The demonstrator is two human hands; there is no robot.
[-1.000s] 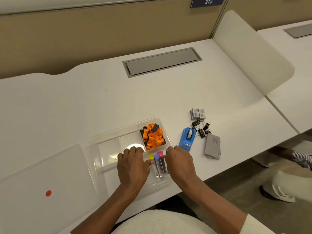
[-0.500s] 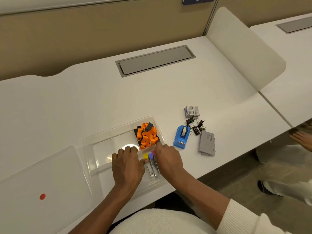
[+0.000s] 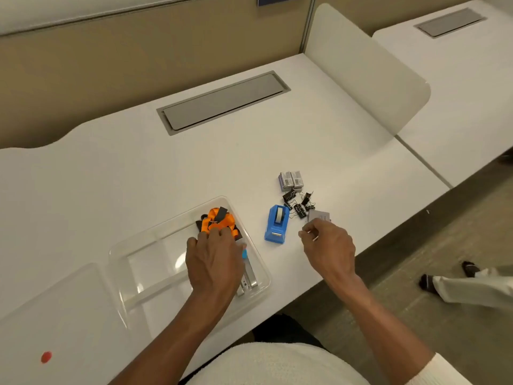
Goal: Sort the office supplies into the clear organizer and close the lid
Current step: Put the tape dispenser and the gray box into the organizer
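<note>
The clear organizer (image 3: 123, 247) sits at the desk's front edge, its lid (image 3: 55, 309) lying open to the left. Orange and black clips (image 3: 219, 218) fill its far right compartment, and small staplers (image 3: 249, 276) lie in the near right one. My left hand (image 3: 213, 262) rests flat over these compartments, fingertips on the orange clips, gripping nothing. To the right on the desk are a blue tape dispenser (image 3: 277, 223), black binder clips (image 3: 298, 202) and staple boxes (image 3: 290, 179). My right hand (image 3: 329, 245), fingers loosely bent, hovers over a mostly hidden grey box (image 3: 319, 215).
A grey cable hatch (image 3: 222, 102) is set into the desk behind the supplies. A white divider panel (image 3: 366, 68) stands at the right end. The desk's front edge runs just below my right hand. Another person's feet (image 3: 444, 282) are on the floor at right.
My right hand has left the stapler compartment and moved right, past the tape dispenser, to the grey box. My left hand has shifted right over the staplers and orange clips.
</note>
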